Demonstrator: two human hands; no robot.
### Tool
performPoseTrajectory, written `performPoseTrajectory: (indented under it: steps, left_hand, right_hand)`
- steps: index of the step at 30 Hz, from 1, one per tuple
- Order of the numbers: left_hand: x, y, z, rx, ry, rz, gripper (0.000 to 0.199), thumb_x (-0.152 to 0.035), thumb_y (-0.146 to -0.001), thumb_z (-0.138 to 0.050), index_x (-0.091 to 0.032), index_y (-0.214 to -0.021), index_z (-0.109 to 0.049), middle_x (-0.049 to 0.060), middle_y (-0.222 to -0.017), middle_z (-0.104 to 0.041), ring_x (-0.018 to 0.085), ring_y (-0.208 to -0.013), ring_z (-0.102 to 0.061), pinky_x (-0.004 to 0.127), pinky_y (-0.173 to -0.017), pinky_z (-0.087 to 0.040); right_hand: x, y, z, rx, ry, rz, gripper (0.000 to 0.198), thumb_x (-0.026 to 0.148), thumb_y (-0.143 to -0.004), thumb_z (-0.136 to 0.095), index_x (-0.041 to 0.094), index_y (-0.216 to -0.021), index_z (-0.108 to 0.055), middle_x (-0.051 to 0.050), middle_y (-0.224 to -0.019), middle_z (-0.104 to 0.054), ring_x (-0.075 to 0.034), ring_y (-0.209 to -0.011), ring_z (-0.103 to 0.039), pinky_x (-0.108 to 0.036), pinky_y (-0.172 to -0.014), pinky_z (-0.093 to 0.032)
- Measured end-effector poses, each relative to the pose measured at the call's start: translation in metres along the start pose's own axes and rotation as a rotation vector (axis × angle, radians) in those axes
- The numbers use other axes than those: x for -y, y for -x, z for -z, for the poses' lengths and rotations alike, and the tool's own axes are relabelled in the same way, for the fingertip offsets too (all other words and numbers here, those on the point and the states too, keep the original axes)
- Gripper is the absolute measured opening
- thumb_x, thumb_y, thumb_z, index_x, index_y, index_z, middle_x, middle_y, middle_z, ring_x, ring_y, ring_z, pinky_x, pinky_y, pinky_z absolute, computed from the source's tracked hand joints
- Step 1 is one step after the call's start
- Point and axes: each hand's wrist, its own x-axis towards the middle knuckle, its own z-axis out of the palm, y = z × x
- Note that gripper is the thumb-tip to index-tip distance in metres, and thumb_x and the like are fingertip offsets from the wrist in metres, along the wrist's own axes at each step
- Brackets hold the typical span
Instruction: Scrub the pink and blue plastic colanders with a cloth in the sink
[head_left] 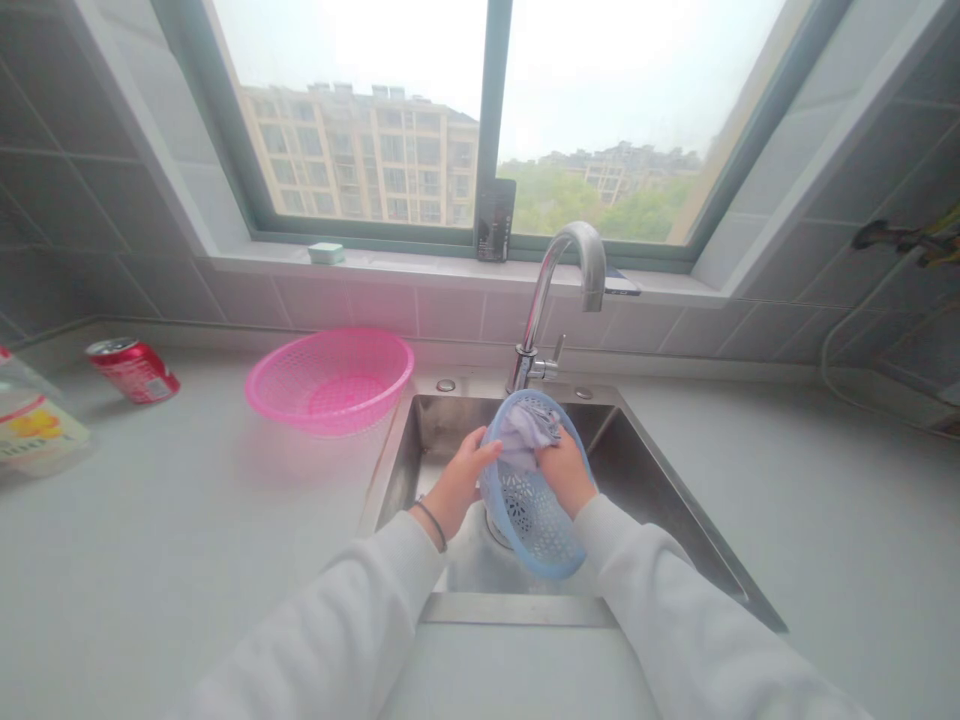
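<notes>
A light blue plastic basket (pixel 551 545) with a pierced pattern is tilted on its side above the sink (pixel 637 500). Its left rim is gripped by my left hand (pixel 463 480), thumb over the edge and the other fingers mostly behind the wall. Inside the basket, my right hand (pixel 564 470) presses a pale lilac cloth (pixel 523 430) against the far end of the wall; its fingertips are hidden in the folds. The chrome faucet (pixel 574 250) arches just beyond the basket, and no water shows falling from its spout.
On the counter left of the sink sits a pink colander (pixel 330 385). Farther left are a red can (pixel 135 372) and a clear bottle (pixel 34 425) with a yellow-fruit label. A pale green block (pixel 326 253) and a dark packet (pixel 496 220) rest on the windowsill.
</notes>
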Motion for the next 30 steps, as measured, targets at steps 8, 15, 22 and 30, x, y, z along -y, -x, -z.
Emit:
performPoseTrajectory:
  steps: [8, 15, 22, 30]
  left_hand:
    - [-0.005, 0.003, -0.007, -0.059, -0.075, 0.019, 0.085, -0.053, -0.075, -0.083, -0.029, -0.145, -0.040, 0.014, -0.137, -0.062, 0.033, -0.121, -0.063, 0.044, -0.091, -0.051]
    - [-0.005, 0.004, -0.006, -0.110, -0.050, 0.016, 0.082, -0.049, -0.074, -0.084, -0.031, -0.141, -0.041, 0.014, -0.138, -0.062, 0.034, -0.124, -0.062, 0.047, -0.096, -0.050]
    - [-0.007, 0.003, -0.006, -0.139, -0.058, -0.008, 0.077, -0.047, -0.075, -0.080, -0.029, -0.141, -0.043, 0.014, -0.140, -0.060, 0.035, -0.125, -0.061, 0.047, -0.096, -0.050]
    - [-0.004, 0.002, -0.008, -0.042, -0.088, -0.027, 0.092, -0.041, -0.068, -0.088, -0.026, -0.146, -0.041, 0.013, -0.127, -0.064, 0.033, -0.117, -0.063, 0.045, -0.096, -0.049]
  right_hand:
    - [0.008, 0.007, -0.006, 0.130, -0.087, -0.004, 0.036, 0.041, -0.074, -0.077, 0.022, -0.105, -0.077, -0.008, -0.113, -0.080, -0.032, -0.111, -0.070, -0.049, -0.106, -0.051]
    - [0.017, 0.008, -0.003, 0.247, -0.076, 0.010, 0.040, 0.045, -0.070, -0.080, 0.022, -0.103, -0.080, -0.007, -0.107, -0.082, -0.032, -0.106, -0.072, -0.046, -0.101, -0.054]
    - [0.013, 0.009, -0.004, 0.315, -0.062, -0.021, 0.042, 0.041, -0.073, -0.080, 0.022, -0.110, -0.079, -0.009, -0.117, -0.079, -0.033, -0.114, -0.070, -0.049, -0.108, -0.050]
    - [0.014, 0.005, -0.003, 0.072, -0.213, -0.120, 0.048, 0.057, -0.080, -0.073, 0.023, -0.113, -0.076, -0.010, -0.113, -0.080, -0.033, -0.114, -0.071, -0.051, -0.104, -0.055]
